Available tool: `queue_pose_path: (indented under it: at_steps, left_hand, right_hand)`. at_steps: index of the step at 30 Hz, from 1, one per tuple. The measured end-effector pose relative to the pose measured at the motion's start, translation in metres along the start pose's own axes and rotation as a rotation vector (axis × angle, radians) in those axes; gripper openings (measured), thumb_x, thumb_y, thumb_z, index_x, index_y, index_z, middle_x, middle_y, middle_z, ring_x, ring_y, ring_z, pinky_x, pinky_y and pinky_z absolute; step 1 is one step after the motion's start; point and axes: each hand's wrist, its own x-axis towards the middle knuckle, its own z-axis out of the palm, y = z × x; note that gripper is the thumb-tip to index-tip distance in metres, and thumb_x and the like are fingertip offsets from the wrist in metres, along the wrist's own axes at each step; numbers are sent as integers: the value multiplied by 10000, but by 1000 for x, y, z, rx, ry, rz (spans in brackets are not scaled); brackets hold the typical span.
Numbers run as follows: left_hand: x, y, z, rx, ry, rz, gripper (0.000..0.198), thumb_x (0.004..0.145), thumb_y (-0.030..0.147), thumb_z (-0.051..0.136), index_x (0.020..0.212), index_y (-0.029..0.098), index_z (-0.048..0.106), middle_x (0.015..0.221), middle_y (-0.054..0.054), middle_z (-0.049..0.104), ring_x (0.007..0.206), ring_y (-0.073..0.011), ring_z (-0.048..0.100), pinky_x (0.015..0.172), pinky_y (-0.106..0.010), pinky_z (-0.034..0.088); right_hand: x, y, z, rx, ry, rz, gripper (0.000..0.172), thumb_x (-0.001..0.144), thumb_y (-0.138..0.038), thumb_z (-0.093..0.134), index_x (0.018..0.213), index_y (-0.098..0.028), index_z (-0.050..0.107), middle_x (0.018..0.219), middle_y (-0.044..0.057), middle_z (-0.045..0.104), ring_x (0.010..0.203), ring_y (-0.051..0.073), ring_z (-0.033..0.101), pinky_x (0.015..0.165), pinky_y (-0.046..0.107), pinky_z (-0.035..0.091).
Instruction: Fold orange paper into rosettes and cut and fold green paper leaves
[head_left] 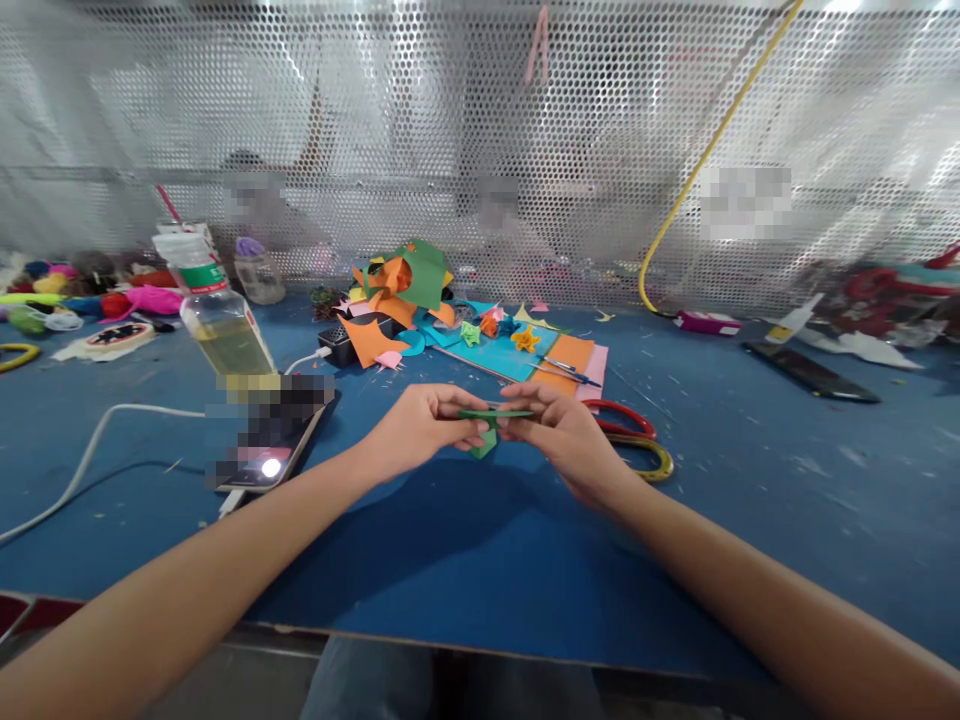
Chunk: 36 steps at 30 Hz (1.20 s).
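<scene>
A small folded piece of green paper (484,441) is held above the blue table (450,560), between my two hands. My left hand (424,425) pinches its left side with thumb and fingers. On its right side, my right hand (559,430) grips it in the same way. The paper's flat upper part is seen nearly edge-on, with a folded part hanging below. Just beyond my hands lie folded paper flowers, one of them yellow-orange (524,340), on blue paper sheets (480,352). Scissors with red and yellow handles (656,460) lie beside my right hand, partly hidden by it.
At the left are a phone (281,440) with a white cable (97,450) and a bottle (225,320). Paper scraps (420,275) are heaped behind. Another phone (810,372) and a small tube (795,318) lie at the right. A perforated metal screen (420,120) stands behind.
</scene>
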Motion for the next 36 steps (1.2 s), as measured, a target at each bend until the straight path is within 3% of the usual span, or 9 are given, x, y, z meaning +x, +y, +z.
queue_pose_path:
  at_steps: [11, 17, 24, 32, 36]
  left_hand:
    - [-1, -3, 1, 17, -36, 9, 188, 669, 158, 686, 849, 122, 647, 709, -39, 702, 659, -124, 659, 662, -254, 512]
    - [-1, -7, 0, 82, -13, 73, 295, 667, 200, 706, 938, 130, 612, 694, -30, 698, 638, -132, 649, 671, -277, 511]
    - [-1, -6, 1, 54, -50, 89, 345, 685, 114, 660, 1021, 124, 578, 699, -22, 704, 673, -145, 671, 691, -285, 519]
    - [4, -4, -5, 9, -69, -55, 497, 715, 77, 622, 1194, 125, 500, 784, -69, 721, 746, -174, 686, 673, -288, 525]
    - [3, -3, -5, 123, -62, -20, 373, 747, 194, 622, 1109, 128, 564, 788, -69, 707, 713, -159, 670, 642, -266, 498]
  right_hand:
    - [1, 6, -2, -93, -66, -75, 285, 653, -266, 710, 893, -197, 574, 790, 10, 661, 714, 140, 639, 706, 307, 513]
    - [0, 3, -1, -149, -127, -65, 351, 638, -279, 726, 930, -208, 544, 763, 14, 686, 731, 175, 664, 714, 334, 512]
    - [1, -1, -3, -196, -85, -43, 308, 644, -206, 688, 860, -211, 468, 581, -42, 640, 590, 164, 653, 615, 303, 514]
    - [6, 5, -10, -55, -207, 27, 407, 728, -169, 574, 1105, -213, 427, 747, -13, 680, 706, 170, 689, 819, 388, 533]
    - [8, 6, -12, -66, -212, 16, 377, 748, -176, 566, 1097, -209, 425, 781, 4, 687, 724, 174, 689, 813, 392, 541]
